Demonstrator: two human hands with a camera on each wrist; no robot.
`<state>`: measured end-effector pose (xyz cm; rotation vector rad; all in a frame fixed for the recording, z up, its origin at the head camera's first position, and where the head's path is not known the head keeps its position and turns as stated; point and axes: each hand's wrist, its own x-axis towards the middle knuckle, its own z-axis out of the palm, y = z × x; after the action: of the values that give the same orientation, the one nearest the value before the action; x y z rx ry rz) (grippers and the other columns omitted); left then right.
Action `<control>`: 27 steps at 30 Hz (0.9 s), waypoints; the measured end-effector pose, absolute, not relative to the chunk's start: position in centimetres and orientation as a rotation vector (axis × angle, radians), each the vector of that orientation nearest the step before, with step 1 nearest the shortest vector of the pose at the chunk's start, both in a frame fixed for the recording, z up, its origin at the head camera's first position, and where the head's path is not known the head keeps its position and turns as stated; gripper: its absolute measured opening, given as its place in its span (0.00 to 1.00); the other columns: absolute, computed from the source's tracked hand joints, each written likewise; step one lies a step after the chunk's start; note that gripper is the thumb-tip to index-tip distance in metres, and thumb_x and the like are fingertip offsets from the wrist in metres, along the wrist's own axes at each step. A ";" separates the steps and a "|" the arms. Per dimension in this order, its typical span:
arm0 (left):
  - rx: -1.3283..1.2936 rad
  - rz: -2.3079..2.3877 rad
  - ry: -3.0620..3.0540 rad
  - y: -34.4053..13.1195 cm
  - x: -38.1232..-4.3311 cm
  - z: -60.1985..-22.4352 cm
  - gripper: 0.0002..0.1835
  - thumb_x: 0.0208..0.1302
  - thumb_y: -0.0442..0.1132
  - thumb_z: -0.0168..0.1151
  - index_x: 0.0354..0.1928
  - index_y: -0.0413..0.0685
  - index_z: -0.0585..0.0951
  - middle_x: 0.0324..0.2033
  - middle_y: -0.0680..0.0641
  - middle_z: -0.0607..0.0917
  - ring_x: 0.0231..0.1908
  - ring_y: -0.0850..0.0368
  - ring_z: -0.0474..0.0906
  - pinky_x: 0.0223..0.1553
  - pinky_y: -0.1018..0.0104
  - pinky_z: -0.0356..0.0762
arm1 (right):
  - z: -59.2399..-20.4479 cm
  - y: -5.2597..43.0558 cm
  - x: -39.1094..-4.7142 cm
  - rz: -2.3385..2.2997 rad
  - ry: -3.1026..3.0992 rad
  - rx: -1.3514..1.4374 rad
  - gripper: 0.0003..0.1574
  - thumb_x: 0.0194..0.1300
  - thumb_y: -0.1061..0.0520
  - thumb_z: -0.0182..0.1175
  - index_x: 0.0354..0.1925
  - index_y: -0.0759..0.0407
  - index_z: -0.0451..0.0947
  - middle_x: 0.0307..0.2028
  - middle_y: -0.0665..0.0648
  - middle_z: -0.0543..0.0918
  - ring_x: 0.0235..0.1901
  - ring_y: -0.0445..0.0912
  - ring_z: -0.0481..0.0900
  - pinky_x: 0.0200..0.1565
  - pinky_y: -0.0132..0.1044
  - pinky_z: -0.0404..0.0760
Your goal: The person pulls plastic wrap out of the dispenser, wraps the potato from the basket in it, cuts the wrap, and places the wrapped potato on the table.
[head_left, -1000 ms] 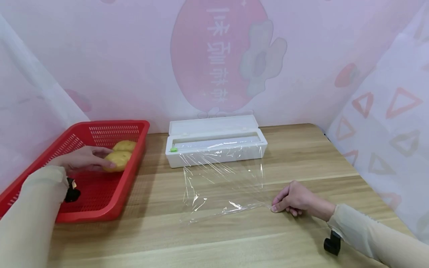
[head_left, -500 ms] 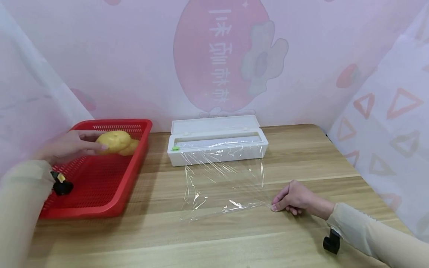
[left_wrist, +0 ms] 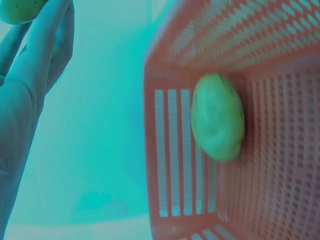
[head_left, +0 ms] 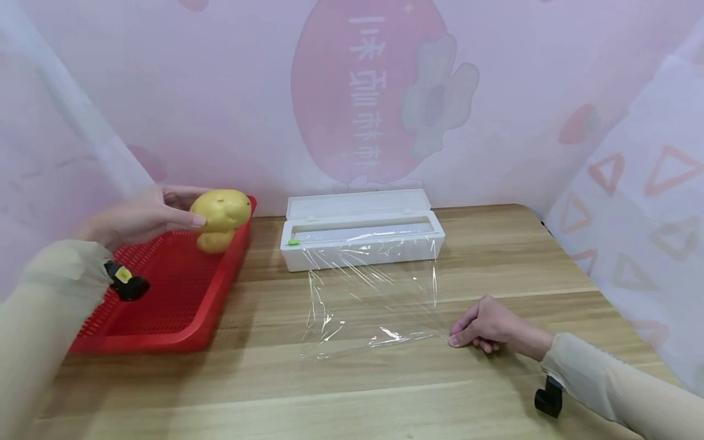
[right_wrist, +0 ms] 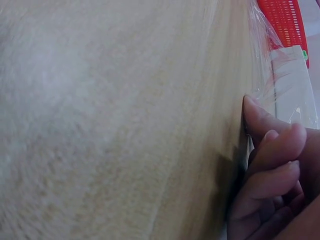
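Note:
My left hand (head_left: pixel 145 214) grips a yellow potato (head_left: pixel 222 209), raised over the back right of a red plastic basket (head_left: pixel 137 343). A second potato (head_left: pixel 216 242) lies in the basket, alone there in the left wrist view. That view shows only part of the held potato (left_wrist: pixel 21 9), at its top left corner. Clear cling film (head_left: pixel 374 308) stretches forward from a white dispenser box (head_left: pixel 359 205) with its lid up. Between thumb and finger, my right hand (head_left: pixel 489 325) pinches the film's near right corner, low over the table. Its other fingers are curled in the right wrist view.
The basket stands on the left of the wooden table (head_left: pixel 352 403). A green slider (head_left: pixel 293 242) sits at the left end of the dispenser's front edge. Behind the table hangs a pink printed cloth (head_left: pixel 236 98), with more cloth along both sides.
My left hand has lifted the potato out of the basket, up and slightly to the right. The second potato stays behind. My right hand keeps its pinch on the film in the same place.

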<state>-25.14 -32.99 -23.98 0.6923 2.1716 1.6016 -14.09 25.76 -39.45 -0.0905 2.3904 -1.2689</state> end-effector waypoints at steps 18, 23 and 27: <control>0.571 1.285 2.369 -18.1 -20.7 -25.8 0.34 0.47 0.48 0.81 0.60 0.57 0.81 0.46 0.48 0.85 0.47 0.48 0.78 0.49 0.54 0.76 | -39.4 25.7 -14.6 -1.264 2.393 -0.129 0.13 0.45 0.57 0.80 0.30 0.61 0.88 0.13 0.54 0.78 0.08 0.36 0.65 0.12 0.27 0.65; 0.531 1.403 2.223 -13.6 -18.8 -28.8 0.34 0.43 0.42 0.83 0.57 0.51 0.83 0.43 0.45 0.86 0.44 0.49 0.79 0.44 0.57 0.80 | -39.3 25.7 -14.3 -1.279 2.374 -0.091 0.14 0.44 0.57 0.80 0.30 0.61 0.88 0.12 0.53 0.76 0.08 0.36 0.64 0.12 0.27 0.64; 0.470 1.499 2.209 -11.5 -18.1 -30.9 0.34 0.42 0.40 0.83 0.56 0.43 0.83 0.42 0.45 0.86 0.43 0.50 0.80 0.43 0.60 0.81 | -39.3 25.6 -14.3 -1.271 2.382 -0.083 0.14 0.44 0.57 0.80 0.30 0.61 0.88 0.12 0.53 0.77 0.08 0.37 0.64 0.12 0.27 0.65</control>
<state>-18.11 -11.49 -30.87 0.4701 2.2090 1.4986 -14.32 25.63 -39.28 -0.0831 2.3818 -1.2713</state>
